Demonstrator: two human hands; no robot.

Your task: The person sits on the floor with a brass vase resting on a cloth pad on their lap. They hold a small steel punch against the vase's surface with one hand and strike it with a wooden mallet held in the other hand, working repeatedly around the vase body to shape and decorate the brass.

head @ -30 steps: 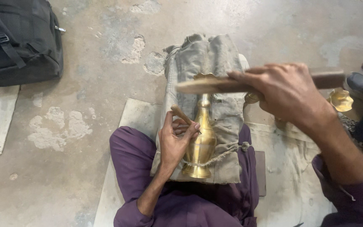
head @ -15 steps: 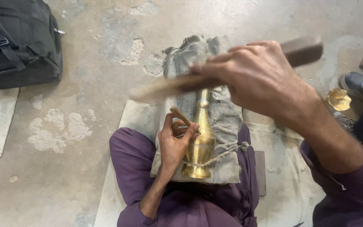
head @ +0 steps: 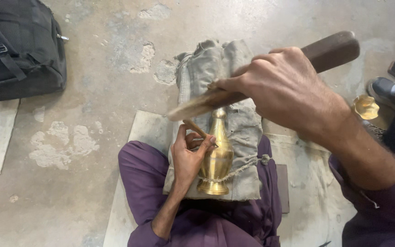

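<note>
A shiny brass vase (head: 216, 158) lies on a folded grey cloth pad (head: 227, 82) across my lap, tied down by a cord. My left hand (head: 189, 158) grips a thin wooden punch (head: 194, 128) and rests its fingers against the vase's shoulder. My right hand (head: 282, 87) is raised above the vase, closed around a long wooden mallet (head: 270, 77) with a dark thick end at upper right and a pale blurred end at left.
A black backpack (head: 19, 48) lies at the upper left on the concrete floor. I sit on a pale mat (head: 145, 130). A small brass bowl (head: 365, 107) and another person's grey shoe (head: 387, 89) are at the right edge.
My right hand with the mallet has lifted and come closer to the camera, its pale end swinging down towards the vase's neck. My left hand stays on the vase.
</note>
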